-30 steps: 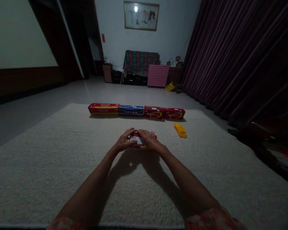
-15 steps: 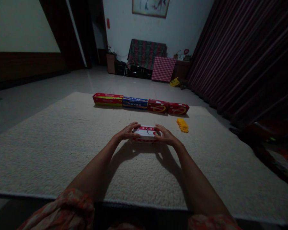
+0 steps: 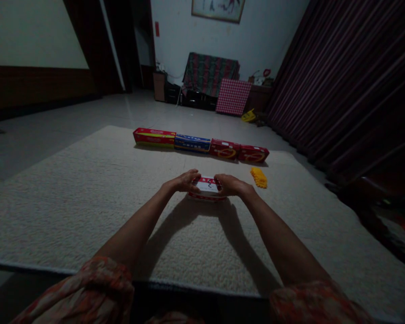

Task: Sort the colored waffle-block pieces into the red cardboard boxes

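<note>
A small red and white box [image 3: 207, 188] lies on the cream carpet [image 3: 87, 198] in front of me. My left hand [image 3: 183, 182] grips its left end with curled fingers. My right hand [image 3: 230, 184] grips its right end the same way. The box's top face shows between the two hands. Beyond it, a row of boxes stands end to end: a red and yellow box [image 3: 154, 137], a blue box [image 3: 192, 143], and two red boxes [image 3: 239, 152]. A yellow object [image 3: 258, 177] lies on the carpet to the right of my right hand.
Dark striped curtains [image 3: 351, 76] run along the right side. At the far wall stand a cloth-covered piece of furniture [image 3: 209, 76] and a red checked panel [image 3: 233, 96]. Bare grey floor [image 3: 54, 126] lies left of the carpet. My patterned sleeves fill the bottom edge.
My hands went from covering the box's top to holding its two ends, and the top face came into sight. The camera tilted down and shifted a little.
</note>
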`<state>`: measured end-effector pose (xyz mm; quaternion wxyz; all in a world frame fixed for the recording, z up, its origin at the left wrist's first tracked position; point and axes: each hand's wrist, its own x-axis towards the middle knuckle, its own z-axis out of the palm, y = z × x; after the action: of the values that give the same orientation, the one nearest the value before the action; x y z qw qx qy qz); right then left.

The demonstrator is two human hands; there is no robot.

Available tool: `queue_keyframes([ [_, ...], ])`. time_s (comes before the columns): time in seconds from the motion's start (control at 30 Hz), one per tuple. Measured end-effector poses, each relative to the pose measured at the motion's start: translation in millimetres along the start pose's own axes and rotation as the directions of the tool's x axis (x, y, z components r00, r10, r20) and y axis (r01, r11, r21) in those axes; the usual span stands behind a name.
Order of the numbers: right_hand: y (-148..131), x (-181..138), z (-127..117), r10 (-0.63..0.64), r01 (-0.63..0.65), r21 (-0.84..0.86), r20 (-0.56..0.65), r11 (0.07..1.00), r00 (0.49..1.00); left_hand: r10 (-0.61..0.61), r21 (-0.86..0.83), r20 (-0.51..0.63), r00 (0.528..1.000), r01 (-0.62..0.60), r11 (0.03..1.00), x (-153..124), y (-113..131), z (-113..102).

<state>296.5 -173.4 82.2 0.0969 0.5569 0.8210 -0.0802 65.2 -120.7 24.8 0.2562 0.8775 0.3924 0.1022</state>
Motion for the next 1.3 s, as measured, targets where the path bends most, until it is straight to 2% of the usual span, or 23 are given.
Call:
queue_keyframes([
  [0.1,5,0,5,-0.066,0.066,-0.007,-0.032,0.998,0.997,0.054,-0.027,-0.01,0.998,-0.054,0.998,3,-2,1],
  [0.27,22,-3,22,-0.195,0.217,0.11,-0.182,0.97,0.964,0.058,-0.124,-0.076,0.995,-0.067,0.99,6,-12,8],
  [0.4,29,-6,33,-0.23,0.291,0.2,-0.28,0.936,0.932,0.109,-0.159,-0.108,0.988,-0.125,0.979,5,-17,9],
  [0.53,30,-11,42,-0.246,0.332,0.206,-0.357,0.92,0.901,0.122,-0.173,-0.129,0.984,-0.143,0.974,0,-19,9],
  [0.73,37,-12,49,-0.167,0.335,0.283,-0.486,0.899,0.858,0.123,-0.168,-0.152,0.981,-0.148,0.975,-6,-18,12],
  [1.03,44,-5,53,-0.064,0.339,0.416,-0.549,0.844,0.833,0.164,-0.145,-0.155,0.974,-0.187,0.972,-6,-16,8],
  [1.1,42,0,63,0.015,0.32,0.458,-0.591,0.829,0.806,0.164,-0.131,-0.168,0.972,-0.187,0.974,-6,-16,11],
  [1.2,40,9,82,0.15,0.312,0.529,-0.658,0.789,0.737,0.149,-0.127,-0.197,0.969,-0.176,0.976,-7,-18,17],
  [1.3,40,13,96,0.197,0.321,0.565,-0.671,0.76,0.714,0.142,-0.122,-0.21,0.967,-0.17,0.978,-8,-19,22],
])
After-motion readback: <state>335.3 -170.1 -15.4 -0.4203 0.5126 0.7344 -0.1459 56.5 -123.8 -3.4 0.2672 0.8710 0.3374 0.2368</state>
